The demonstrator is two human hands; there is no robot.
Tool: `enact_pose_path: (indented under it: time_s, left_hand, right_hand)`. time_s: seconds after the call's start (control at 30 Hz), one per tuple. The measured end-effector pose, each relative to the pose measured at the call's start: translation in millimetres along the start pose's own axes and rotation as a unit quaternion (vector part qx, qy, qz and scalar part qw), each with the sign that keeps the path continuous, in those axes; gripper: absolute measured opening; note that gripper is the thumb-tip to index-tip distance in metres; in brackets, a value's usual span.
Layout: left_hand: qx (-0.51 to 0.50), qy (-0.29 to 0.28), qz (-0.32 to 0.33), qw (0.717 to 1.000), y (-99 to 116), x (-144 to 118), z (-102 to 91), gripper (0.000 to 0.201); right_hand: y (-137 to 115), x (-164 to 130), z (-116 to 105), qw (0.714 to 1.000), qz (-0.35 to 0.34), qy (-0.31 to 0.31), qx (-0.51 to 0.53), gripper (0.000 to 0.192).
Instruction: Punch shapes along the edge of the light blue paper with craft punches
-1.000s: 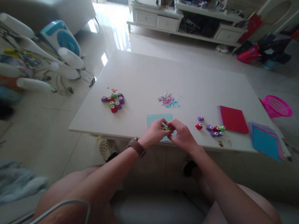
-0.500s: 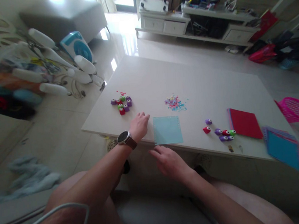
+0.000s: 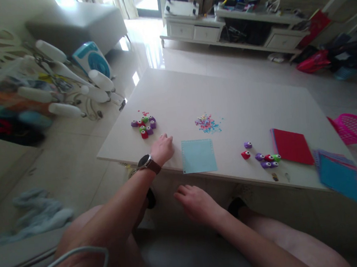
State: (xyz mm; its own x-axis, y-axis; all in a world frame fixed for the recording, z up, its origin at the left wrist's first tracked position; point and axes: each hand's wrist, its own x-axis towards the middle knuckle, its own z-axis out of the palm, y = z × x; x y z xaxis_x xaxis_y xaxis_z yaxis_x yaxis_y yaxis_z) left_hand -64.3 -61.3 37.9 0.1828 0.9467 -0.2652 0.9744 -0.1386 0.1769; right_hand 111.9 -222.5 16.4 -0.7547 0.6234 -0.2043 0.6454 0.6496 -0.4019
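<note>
A light blue square sheet of paper (image 3: pixel 198 156) lies near the table's front edge, with small punched marks along its top and side edges. My left hand (image 3: pixel 162 148) is on the table just left of the sheet, fingers loosely bent, holding nothing visible. Below the table edge, my right hand (image 3: pixel 198 201) hangs in the air with its fingers loosely extended. Small red, purple and green craft punches (image 3: pixel 144 127) sit in a cluster beyond my left hand. More such punches (image 3: pixel 267 158) stand to the right of the sheet. Behind the sheet lies a pile of coloured paper bits (image 3: pixel 207 124).
On the white table (image 3: pixel 232 98), a red paper stack (image 3: pixel 293 146) and blue and pink sheets (image 3: pixel 341 178) lie at the right. A pink basket (image 3: pixel 356 127) stands past the right edge. Several red bits (image 3: pixel 144 113) lie at the left. A white cabinet (image 3: pixel 208 32) stands behind.
My left hand has drawn slightly left, away from the sheet, its fingers more bent. My right hand has dropped lower, away from the sheet's front edge.
</note>
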Motion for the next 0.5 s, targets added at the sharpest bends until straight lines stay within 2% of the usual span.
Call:
enact_pose_path:
  time_s: [0.13,0.23,0.37,0.5]
  left_hand:
    - [0.023,0.009,-0.044,0.999,0,1,-6.9,0.041]
    - [0.013,0.011,0.0,1.0,14,-5,-4.2,0.04]
    - [0.004,-0.019,0.044,0.999,34,-15,14.1,0.042]
    - [0.044,-0.052,0.033,0.997,34,-22,37.2,0.067]
  right_hand:
    - [1,-1,-2,1.0,0.003,-0.012,-0.008,0.025]
    - [1,-1,0,1.0,0.007,-0.021,-0.008,0.02]
    - [-5,-7,5,0.999,0.023,-0.049,-0.001,0.015]
    - [-20,-18,11,0.987,0.074,-0.146,0.002,0.012]
